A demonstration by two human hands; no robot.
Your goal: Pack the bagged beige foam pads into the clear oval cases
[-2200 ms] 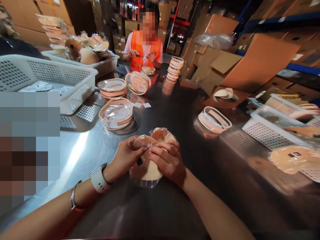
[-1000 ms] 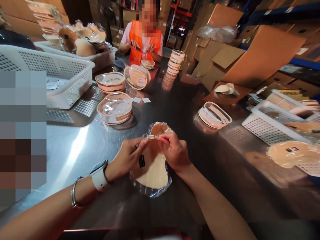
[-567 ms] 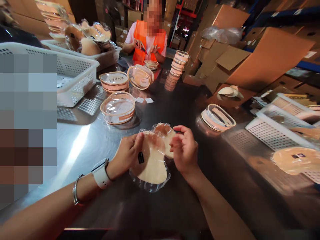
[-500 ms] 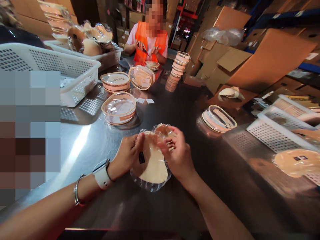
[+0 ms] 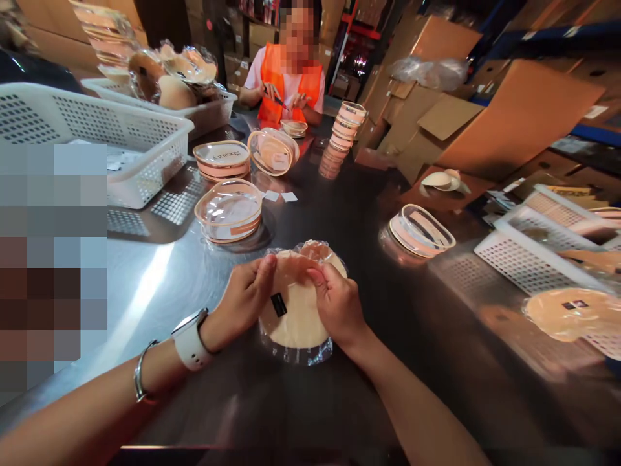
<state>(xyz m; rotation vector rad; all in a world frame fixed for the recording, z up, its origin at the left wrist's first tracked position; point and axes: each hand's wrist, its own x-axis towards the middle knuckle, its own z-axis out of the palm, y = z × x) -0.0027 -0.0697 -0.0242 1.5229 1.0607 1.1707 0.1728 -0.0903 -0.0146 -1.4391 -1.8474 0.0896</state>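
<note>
Between my hands, just above the metal table, is a beige bra cup (image 5: pixel 298 323) in crinkled clear plastic film, with a small black label (image 5: pixel 279 304) on its left side. A second beige cup shows partly behind it. My left hand (image 5: pixel 250 285) grips the upper left edge, its thumb on top and its fingers hidden beneath. On the upper right edge, my right hand (image 5: pixel 339 301) is closed, thumb pressed against curled fingers. A clear oval case (image 5: pixel 230 210) with a pinkish band stands beyond my left hand.
White baskets (image 5: pixel 160 155) stand on the left, and another basket (image 5: pixel 524 259) is at the right. Near it lies a film-wrapped beige cup (image 5: pixel 572 314). More oval cases (image 5: pixel 421 231) and a stack of them (image 5: pixel 347 129) stand farther back. Across the table sits a person in an orange vest (image 5: pixel 291 84).
My right hand's fingers, loosely bent before, have closed on the upper edge of the wrapped bra cup. The cup's top edge is drawn straighter between both hands. My left hand keeps its grip.
</note>
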